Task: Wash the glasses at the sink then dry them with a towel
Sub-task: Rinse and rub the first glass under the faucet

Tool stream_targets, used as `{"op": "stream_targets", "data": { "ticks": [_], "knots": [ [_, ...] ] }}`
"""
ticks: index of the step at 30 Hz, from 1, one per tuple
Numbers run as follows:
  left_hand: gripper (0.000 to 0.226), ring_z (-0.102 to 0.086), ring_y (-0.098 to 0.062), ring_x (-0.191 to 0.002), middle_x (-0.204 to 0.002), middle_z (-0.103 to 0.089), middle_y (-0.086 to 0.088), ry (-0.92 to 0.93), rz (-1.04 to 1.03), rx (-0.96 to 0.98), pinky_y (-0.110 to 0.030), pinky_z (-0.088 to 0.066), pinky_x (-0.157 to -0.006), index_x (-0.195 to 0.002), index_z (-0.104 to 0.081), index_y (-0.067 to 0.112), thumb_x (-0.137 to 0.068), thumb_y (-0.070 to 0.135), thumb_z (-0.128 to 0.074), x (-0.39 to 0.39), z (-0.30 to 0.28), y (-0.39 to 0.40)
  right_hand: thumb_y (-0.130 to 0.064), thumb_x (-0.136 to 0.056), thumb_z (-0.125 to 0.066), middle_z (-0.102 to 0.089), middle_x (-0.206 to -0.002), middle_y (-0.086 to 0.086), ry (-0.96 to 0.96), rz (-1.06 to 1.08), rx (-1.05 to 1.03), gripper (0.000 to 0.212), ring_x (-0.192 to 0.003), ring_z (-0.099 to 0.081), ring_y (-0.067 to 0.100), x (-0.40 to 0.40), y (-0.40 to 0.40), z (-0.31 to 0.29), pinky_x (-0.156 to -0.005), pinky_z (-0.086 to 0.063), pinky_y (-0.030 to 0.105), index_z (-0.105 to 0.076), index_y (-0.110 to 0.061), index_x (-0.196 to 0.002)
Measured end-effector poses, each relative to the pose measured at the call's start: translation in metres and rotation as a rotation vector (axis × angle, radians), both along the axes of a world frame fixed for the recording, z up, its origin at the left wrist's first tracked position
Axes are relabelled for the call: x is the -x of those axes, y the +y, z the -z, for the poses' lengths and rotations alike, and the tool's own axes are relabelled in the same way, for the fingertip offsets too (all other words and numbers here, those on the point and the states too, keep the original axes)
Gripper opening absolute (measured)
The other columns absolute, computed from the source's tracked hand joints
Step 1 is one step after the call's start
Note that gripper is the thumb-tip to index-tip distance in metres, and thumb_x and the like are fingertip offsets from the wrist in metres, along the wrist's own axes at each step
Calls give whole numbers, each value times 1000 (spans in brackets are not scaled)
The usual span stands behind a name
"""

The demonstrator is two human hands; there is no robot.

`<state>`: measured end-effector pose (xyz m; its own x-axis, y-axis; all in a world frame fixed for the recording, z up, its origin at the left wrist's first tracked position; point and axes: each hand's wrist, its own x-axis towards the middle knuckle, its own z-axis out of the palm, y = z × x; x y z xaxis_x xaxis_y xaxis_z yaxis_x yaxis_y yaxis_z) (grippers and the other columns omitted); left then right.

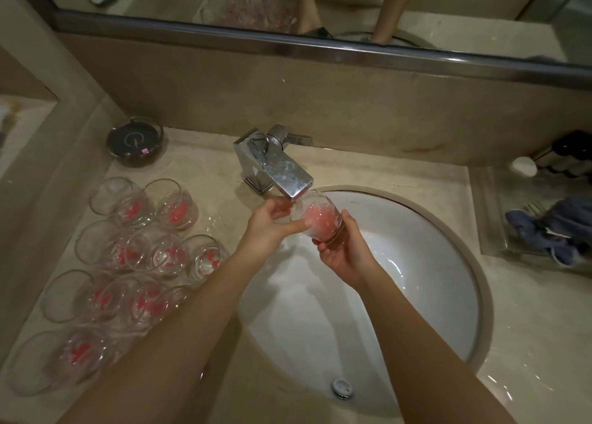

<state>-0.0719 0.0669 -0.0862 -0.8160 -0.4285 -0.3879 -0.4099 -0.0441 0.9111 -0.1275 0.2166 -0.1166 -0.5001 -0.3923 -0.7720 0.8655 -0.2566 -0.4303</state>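
Tilted glass (320,220) under tap (278,170) — perhaps water-filled

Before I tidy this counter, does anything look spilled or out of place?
Water is pooled on the counter beside the glasses, near the faucet. A crumpled blue towel lies in the tray on the right. Nothing looks broken.

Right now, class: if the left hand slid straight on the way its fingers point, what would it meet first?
The left hand points right, toward the glass held under the faucet. Its fingers already touch the glass, so it meets that first; the right hand lies just beyond.
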Motion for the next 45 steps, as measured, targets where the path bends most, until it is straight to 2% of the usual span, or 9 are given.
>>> {"op": "stream_targets", "data": {
  "ticks": [11, 18, 21, 26, 29, 33, 39, 43, 45],
  "knots": [
    [35, -63, -6, -99, -104, -70, 5, 20, 76, 34, -23, -48, -90, -105, -69, 17, -73, 12, -83, -2, -1, 1, -49, -93, -54, -61, -81, 13, 4, -17, 18, 52, -53, -52, 14, -3, -3, 1, -46, -47, 18, -57, -6, -122],
    [9, -73, -12, -81, -83, -76, 0, -20, 309, -118, -20, -53, -85, -92, -74, 15, -85, 9, -71, 11, -7, 1, -37, -94, -56, -65, -91, 2, 146, -125, 32, 31, -70, -60, 13, 0, -2, -7, -67, -49, 22, -63, -16, -115],
    [28, -71, -16, -93, -96, -75, -11, -94, 386, -141, -21, -51, -86, -101, -72, 3, -74, 6, -79, 17, -12, -5, -30, -88, -64, -62, -106, 4, 211, -146, 68, 43, -81, -61, 15, 5, 5, -9, -72, -50, 24, -56, -15, -127],
    [42, -62, -14, -117, -109, -74, 2, -202, 448, -223, -37, -38, -106, -107, -70, 21, -65, 21, -72, 15, -4, -9, -5, -89, -59, -66, -95, -5, 334, -216, 33, 33, -82, -61, 15, 18, 9, -15, -74, -48, 26, -60, -28, -113],
    [34, -65, -11, -111, -108, -74, 1, -158, 457, -240, -30, -43, -101, -107, -70, 20, -76, 8, -73, 14, -1, -7, -32, -93, -59, -65, -97, 1, 317, -305, -80, 18, -84, -64, 17, 24, 9, -23, -75, -53, 27, -64, -24, -109],
    [31, -64, -14, -113, -111, -73, 0, -143, 467, -259, -31, -43, -100, -101, -73, 28, -78, 7, -73, 16, -3, -4, -65, -89, -47, -65, -73, 3, 347, -554, -343, 60, -58, -58, 12, 31, 6, -35, -53, -50, 18, -70, -11, -103],
    [27, -67, -19, -110, -112, -72, -2, -133, 288, -414, -39, -47, -92, -113, -69, 24, -87, 28, -62, 25, -9, -3, -36, -91, -64, -64, -90, 3, 418, -451, -179, 35, -65, -58, 13, 38, 13, -31, -56, -47, 17, -62, -13, -118],
    [21, -70, -19, -97, -105, -72, -6, -98, 242, -421, -39, -51, -86, -113, -65, 17, -94, 12, -56, 25, -9, -5, 3, -79, -72, -59, -111, 2, 498, -438, -130, 45, -83, -64, 13, 39, 21, -29, -65, -50, 20, -58, -24, -112],
    [19, -70, -18, -93, -99, -73, -6, -83, 258, -405, -39, -50, -89, -107, -66, 17, -93, 8, -56, 24, -10, -5, -6, -84, -71, -60, -116, 6, 461, -430, -117, 38, -87, -66, 15, 39, 21, -31, -72, -54, 24, -59, -21, -116]
  ]
}}
